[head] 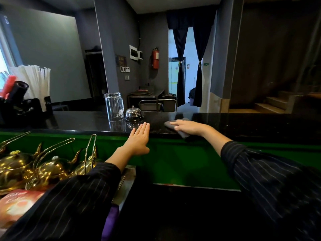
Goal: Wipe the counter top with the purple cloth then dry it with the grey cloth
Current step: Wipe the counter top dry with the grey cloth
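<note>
Now the right hand (188, 126) presses flat on the grey cloth (175, 126), drying the worktop (243, 124); the left hand (139, 141), fingers straight and empty, steadies against the edge.

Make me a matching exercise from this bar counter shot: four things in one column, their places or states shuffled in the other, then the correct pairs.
1. grey cloth
2. left hand
3. glasses
4. purple cloth

A. upside down beside the bell
B. flat and empty at the counter top edge
C. pressed under the right hand
D. down below, near the left sleeve

Pairs: 1-C, 2-B, 3-A, 4-D
</note>
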